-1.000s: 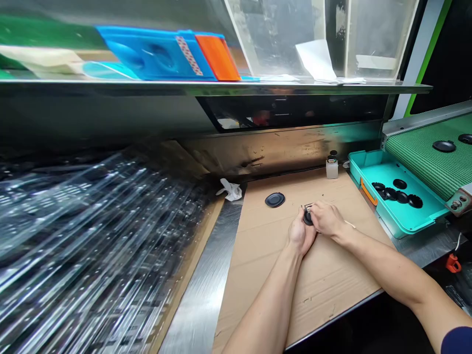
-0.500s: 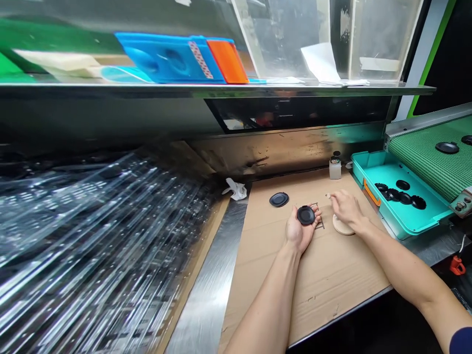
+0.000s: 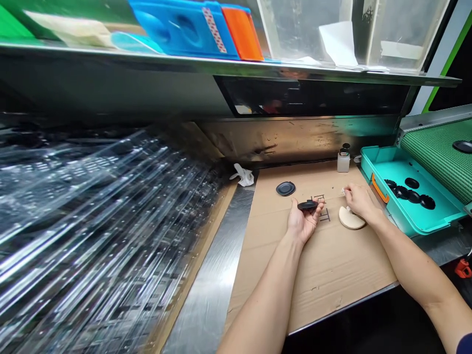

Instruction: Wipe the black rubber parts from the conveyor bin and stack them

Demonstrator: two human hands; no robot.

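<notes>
My left hand (image 3: 301,225) grips a round black plastic part (image 3: 308,205) between thumb and fingers, its thin edge turned toward me. To the right, my right hand (image 3: 362,201) pinches a small white wad (image 3: 343,191), its material too small to make out. That hand hovers by a round beige pad (image 3: 351,221) lying on the cardboard sheet (image 3: 295,290). A second black part (image 3: 285,188), wider and flat, rests on the cardboard beyond my left hand.
A small bottle with a metal top (image 3: 343,162) stands at the back. On the right are a teal bin (image 3: 413,227) holding several black parts and a green conveyor belt (image 3: 431,142). Stacked clear plastic trays (image 3: 110,236) fill the left. A metal shelf (image 3: 165,63) spans overhead.
My left hand has tipped the black part from face-up toward me to nearly edge-on. My right hand has shifted slightly, showing more of the beige pad. The camera view has moved too.
</notes>
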